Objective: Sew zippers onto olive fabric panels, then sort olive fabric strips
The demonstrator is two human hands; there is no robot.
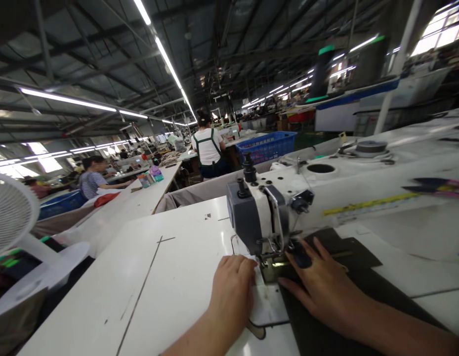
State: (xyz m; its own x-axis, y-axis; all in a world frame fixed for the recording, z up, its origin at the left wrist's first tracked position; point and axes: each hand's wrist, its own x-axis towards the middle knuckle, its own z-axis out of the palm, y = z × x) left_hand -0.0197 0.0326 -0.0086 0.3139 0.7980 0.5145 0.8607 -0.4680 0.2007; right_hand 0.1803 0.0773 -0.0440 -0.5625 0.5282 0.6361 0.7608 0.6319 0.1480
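A white and dark grey sewing machine [257,210] stands on the white table [177,277], its needle area low at the centre. Dark olive fabric [366,287] lies under and to the right of the presser foot. Spread over this fabric, my right hand [320,282] presses it flat beside the needle, a dark band round one finger. Just left of the needle plate [268,299], my left hand [232,284] has its fingers curled together at the plate's edge; what they hold, if anything, is hidden.
Scissors with pink handles [444,188] and a yellow tape measure [370,203] lie on the machine's arm side. A white fan [14,217] is at the left. Beyond the table are a blue basket [268,146], a seated person in a white top [208,146] and another in stripes [92,180].
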